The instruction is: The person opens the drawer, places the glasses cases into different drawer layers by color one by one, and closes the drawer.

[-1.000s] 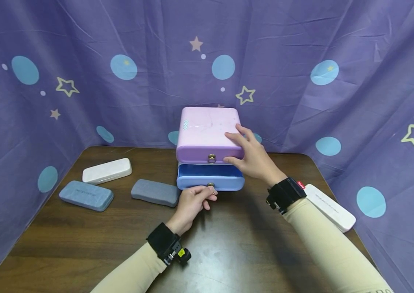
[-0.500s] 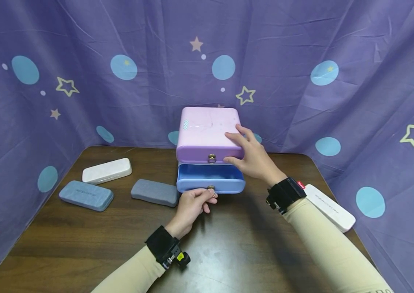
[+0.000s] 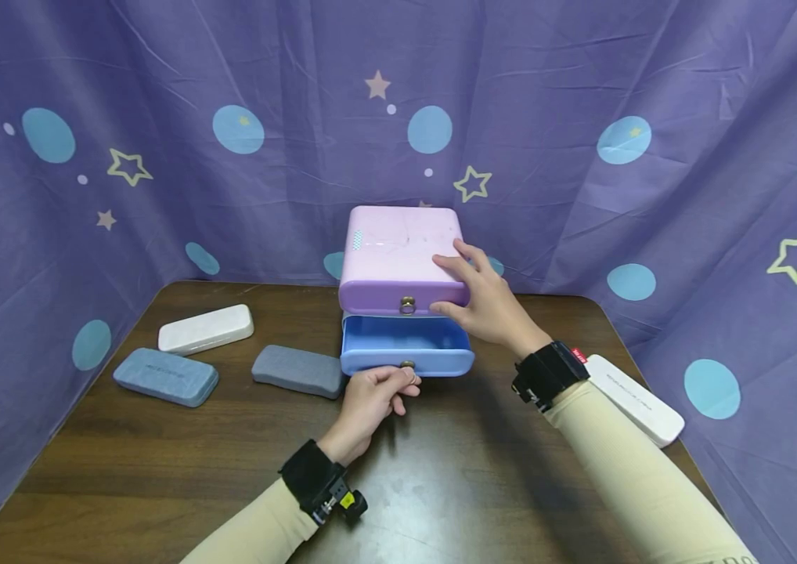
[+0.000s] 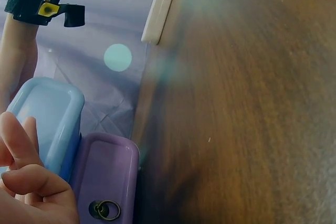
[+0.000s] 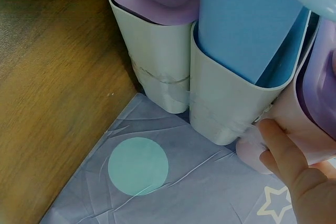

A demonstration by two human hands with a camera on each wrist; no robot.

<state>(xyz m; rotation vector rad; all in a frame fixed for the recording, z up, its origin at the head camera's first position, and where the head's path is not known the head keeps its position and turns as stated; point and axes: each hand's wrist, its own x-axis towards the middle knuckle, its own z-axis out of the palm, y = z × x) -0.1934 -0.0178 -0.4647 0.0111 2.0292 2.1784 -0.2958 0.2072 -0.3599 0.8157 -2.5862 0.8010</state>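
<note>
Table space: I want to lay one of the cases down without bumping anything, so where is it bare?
The table is bare along its near edge, left of the left hand and between both forearms. It is crowded by the blue drawer, with the grey case beside it; the blue case and white case fill the far left.

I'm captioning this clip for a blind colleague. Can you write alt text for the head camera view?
A person's left hand pinches the ring pull on a partly open blue drawer, while the right hand rests on the pink drawer unit above. Four glasses cases lie on the dark wooden table.
</note>
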